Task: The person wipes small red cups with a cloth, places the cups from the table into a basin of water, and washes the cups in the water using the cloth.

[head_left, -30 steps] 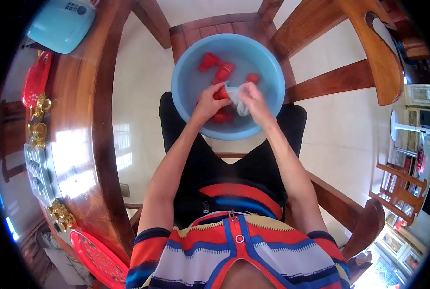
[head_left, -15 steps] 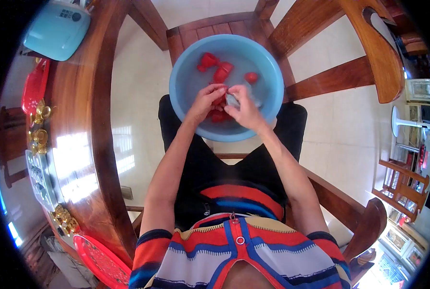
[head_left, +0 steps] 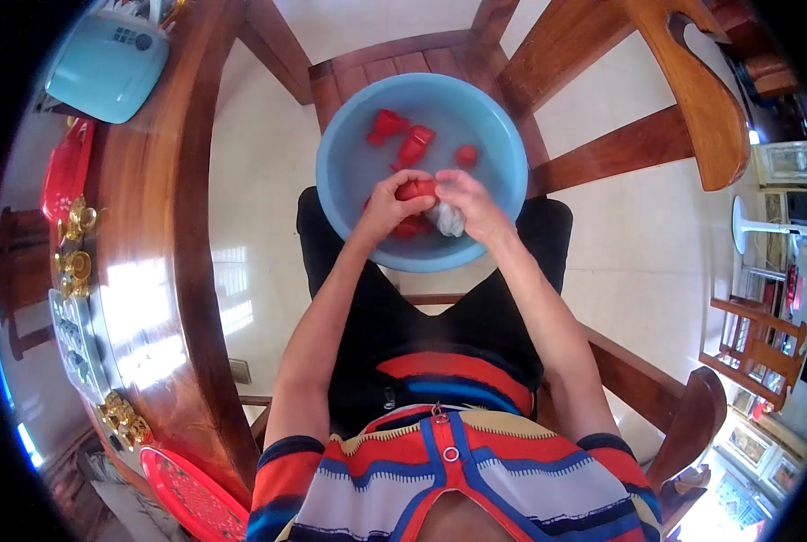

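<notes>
A blue plastic basin (head_left: 329,172) of cloudy water stands on a wooden chair between my knees. My left hand (head_left: 390,210) grips a red cup-like piece (head_left: 416,190), its exact kind partly hidden by my fingers. My right hand (head_left: 472,206) is closed on a wet whitish cloth (head_left: 450,219), fingertips touching the right end of the red piece. In the water lie a red goblet-shaped cup (head_left: 387,126), another red cup (head_left: 416,144) and a small round-looking red piece (head_left: 466,156). More red pieces (head_left: 410,228) are below my left hand.
At left, a wooden table (head_left: 141,226) bears a light-blue appliance (head_left: 114,68), red trays (head_left: 191,492) and gold-coloured ornaments (head_left: 76,262). Wooden chair arms (head_left: 724,135) rise on the right. Pale floor tiles (head_left: 634,235) surround the chair.
Both hands have shifted slightly, and the held red piece now lies more level and shows more clearly. The whitish cloth hangs lower beneath my right hand. Loose red cups have drifted a little.
</notes>
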Tool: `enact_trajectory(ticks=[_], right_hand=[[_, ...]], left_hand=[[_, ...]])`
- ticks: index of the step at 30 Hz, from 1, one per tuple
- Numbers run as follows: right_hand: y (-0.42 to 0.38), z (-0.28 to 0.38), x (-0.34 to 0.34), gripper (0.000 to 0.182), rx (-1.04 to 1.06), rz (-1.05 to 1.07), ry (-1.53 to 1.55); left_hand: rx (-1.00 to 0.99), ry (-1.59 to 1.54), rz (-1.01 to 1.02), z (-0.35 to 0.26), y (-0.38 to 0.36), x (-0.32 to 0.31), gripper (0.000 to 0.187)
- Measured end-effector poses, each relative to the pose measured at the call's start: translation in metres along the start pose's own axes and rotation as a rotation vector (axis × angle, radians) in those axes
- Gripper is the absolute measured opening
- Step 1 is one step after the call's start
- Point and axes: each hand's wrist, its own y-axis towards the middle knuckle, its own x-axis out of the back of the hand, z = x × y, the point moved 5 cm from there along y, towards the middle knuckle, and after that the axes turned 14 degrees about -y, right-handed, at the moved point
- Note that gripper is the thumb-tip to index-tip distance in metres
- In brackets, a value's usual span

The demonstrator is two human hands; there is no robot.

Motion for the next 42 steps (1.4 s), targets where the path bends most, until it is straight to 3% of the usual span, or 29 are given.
enact_trajectory(ticks=[1, 3, 7, 9, 12, 13, 15, 19, 21, 22, 24, 25, 27, 31, 33, 34, 36, 38, 40, 42], right_hand=[[0.0, 0.0, 0.0, 0.034, 0.001, 0.004, 0.0], [-0.002, 0.004, 0.002, 0.033, 0.076, -0.091, -0.171], [-0.006, 0.012, -0.004, 0.032, 0.243, -0.125, -0.325], [-0.006, 0.013, -0.01, 0.032, 0.333, -0.083, -0.539], [-0.004, 0.007, -0.022, 0.032, 0.406, -0.052, -0.501], [-0.005, 0.01, -0.019, 0.032, 0.407, -0.055, -0.501], [-0.004, 0.005, -0.009, 0.033, 0.099, 0.048, -0.242], [0.004, 0.001, 0.01, 0.032, 0.039, -0.032, -0.01], [0.009, 0.013, 0.022, 0.029, 0.154, -0.283, -0.375], [0.014, 0.012, 0.022, 0.029, 0.154, -0.282, -0.373], [0.015, 0.027, 0.017, 0.028, 0.323, -0.474, -1.206], [0.014, 0.027, 0.013, 0.028, 0.323, -0.478, -1.205], [0.015, 0.019, -0.009, 0.025, 0.341, -0.205, -1.633], [0.024, 0.012, -0.005, 0.022, 0.252, -0.274, -1.571], [0.028, 0.015, 0.017, 0.022, 0.209, -0.384, -1.015], [0.026, 0.016, 0.015, 0.022, 0.205, -0.378, -1.018], [0.015, 0.022, 0.01, 0.018, 0.169, -0.288, -0.474], [0.005, 0.026, -0.008, 0.016, 0.15, -0.215, -0.487], [0.0, 0.034, -0.026, 0.018, 0.579, -0.174, -0.817], [0.009, 0.025, -0.023, 0.024, 0.462, -0.147, -0.798]], left_hand=[[-0.001, 0.002, -0.003, 0.0, 0.0, -0.001, 0.034], [0.194, -0.459, -0.13, 0.014, 0.0, 0.0, 0.032], [0.195, -0.168, -0.144, 0.014, 0.003, 0.003, 0.034], [0.301, -0.556, -0.099, 0.018, 0.0, 0.0, 0.032], [0.248, -0.458, -0.12, 0.026, 0.002, 0.004, 0.031], [0.249, -0.457, -0.117, 0.025, 0.002, 0.004, 0.031], [0.211, -0.313, -0.059, 0.02, -0.001, 0.0, 0.032], [0.008, -0.119, -0.155, 0.014, 0.004, 0.004, 0.038], [0.054, -0.149, -0.284, 0.016, 0.001, 0.014, 0.042], [0.054, -0.147, -0.285, 0.017, 0.0, 0.015, 0.042], [0.121, -0.002, -0.297, 0.02, 0.001, 0.016, 0.043], [0.12, -0.001, -0.293, 0.026, 0.002, 0.017, 0.043], [-0.215, 0.549, -0.255, 0.012, 0.003, 0.011, 0.047], [-0.059, 0.446, -0.262, 0.013, 0.0, 0.011, 0.048], [-0.107, 0.462, -0.327, 0.014, -0.001, 0.014, 0.046], [-0.101, 0.459, -0.331, 0.015, 0.0, 0.015, 0.046], [-0.138, 0.45, -0.275, 0.014, 0.004, 0.012, 0.042], [-0.135, 0.427, -0.235, 0.014, 0.006, 0.009, 0.039], [-0.137, 0.409, -0.196, 0.01, 0.007, 0.005, 0.037], [-0.169, 0.47, -0.17, 0.001, 0.003, 0.004, 0.034]])
